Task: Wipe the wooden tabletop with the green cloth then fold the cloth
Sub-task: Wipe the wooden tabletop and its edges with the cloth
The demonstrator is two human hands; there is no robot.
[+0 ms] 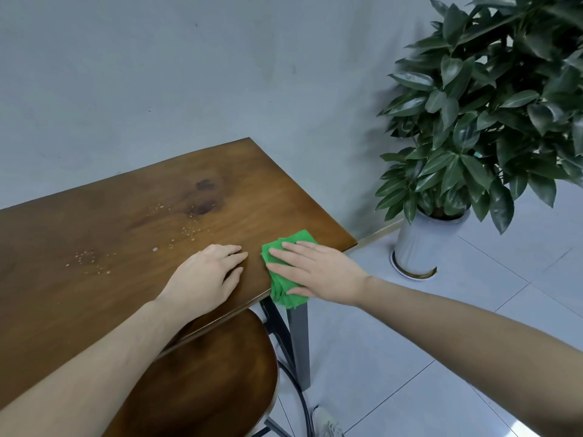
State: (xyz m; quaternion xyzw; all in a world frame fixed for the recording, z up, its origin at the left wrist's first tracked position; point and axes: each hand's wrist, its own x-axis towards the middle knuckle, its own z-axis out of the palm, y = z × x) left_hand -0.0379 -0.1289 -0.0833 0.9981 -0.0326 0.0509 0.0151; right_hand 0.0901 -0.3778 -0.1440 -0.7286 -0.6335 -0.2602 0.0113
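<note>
The green cloth (291,244) lies folded at the near right corner of the wooden tabletop (110,216), its lower end hanging over the front edge. My right hand (315,269) presses flat on the cloth with straight fingers. My left hand (208,275) rests flat on the bare wood just left of the cloth, not touching it. Small water droplets and crumbs (189,230) are scattered across the middle of the tabletop, with another patch (86,260) further left.
A wooden chair seat (205,373) sits under the table's front edge. A large leafy plant in a grey pot (422,244) stands on the tiled floor to the right. A grey wall runs behind the table.
</note>
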